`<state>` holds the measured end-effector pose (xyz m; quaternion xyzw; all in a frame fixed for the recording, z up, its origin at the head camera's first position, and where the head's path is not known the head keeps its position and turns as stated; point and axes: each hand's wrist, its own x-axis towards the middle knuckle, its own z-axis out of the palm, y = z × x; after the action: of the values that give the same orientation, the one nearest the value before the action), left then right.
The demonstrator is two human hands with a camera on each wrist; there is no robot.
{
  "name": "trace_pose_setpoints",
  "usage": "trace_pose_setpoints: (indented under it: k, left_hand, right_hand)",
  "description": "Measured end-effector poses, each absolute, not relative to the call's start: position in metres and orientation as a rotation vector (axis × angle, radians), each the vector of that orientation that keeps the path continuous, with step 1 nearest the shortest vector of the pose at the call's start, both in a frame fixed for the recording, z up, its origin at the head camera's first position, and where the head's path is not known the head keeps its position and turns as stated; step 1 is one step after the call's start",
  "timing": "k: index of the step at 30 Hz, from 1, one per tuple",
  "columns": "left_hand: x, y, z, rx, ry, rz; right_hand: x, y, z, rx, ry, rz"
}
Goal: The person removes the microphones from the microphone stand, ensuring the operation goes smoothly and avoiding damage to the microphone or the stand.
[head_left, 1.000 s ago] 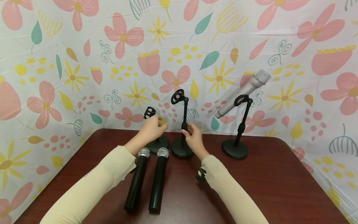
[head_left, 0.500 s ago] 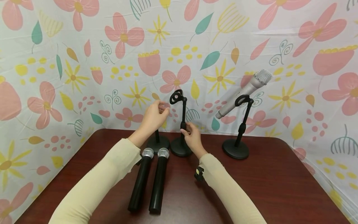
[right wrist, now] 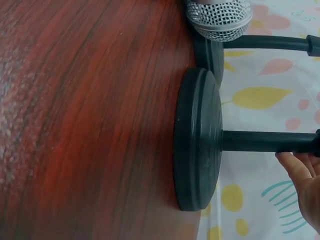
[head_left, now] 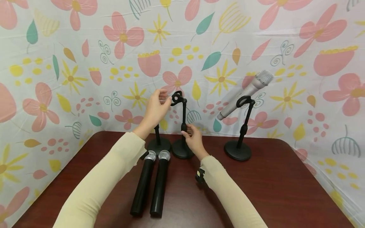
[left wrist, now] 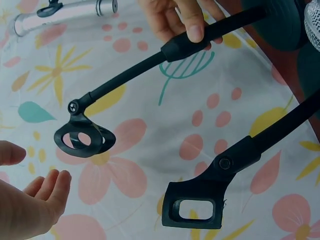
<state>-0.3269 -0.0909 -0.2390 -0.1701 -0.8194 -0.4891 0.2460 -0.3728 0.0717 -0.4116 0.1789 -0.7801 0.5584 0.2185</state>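
Note:
Three black desktop microphone stands line the back of the table. My right hand (head_left: 195, 141) pinches the middle stand (head_left: 184, 117) at its collar, thumb in front; the left wrist view shows this too. Level with that stand's clip, my left hand (head_left: 156, 109) has its fingers and thumb spread. A small gap parts the left hand (left wrist: 30, 205) from the clip (left wrist: 106, 141) in the left wrist view. Behind my left hand stands the left stand (head_left: 157, 134), its clip (left wrist: 190, 190) hanging free in the left wrist view. Two black microphones with silver heads, left one (head_left: 142, 186) and right one (head_left: 159, 186), lie in front.
At the right, another stand (head_left: 238, 150) carries a tilted silver microphone (head_left: 242, 96) in its clip. The dark red-brown table (head_left: 271, 190) ends at a floral cloth (head_left: 99, 63) behind and at both sides.
My left hand has risen from the left stand's clip and moved right, up beside the middle stand's clip. My right hand still grips the middle stand, which has shifted little in view.

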Motion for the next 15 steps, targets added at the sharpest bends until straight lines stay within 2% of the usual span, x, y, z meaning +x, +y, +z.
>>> trace_pose_setpoints:
  k: [15]
  left_hand:
    - [-0.356,-0.078,-0.234,-0.535,-2.364,-1.168]
  right_hand:
    - [-0.378,0.079,-0.411,0.487,-2.235,1.595]
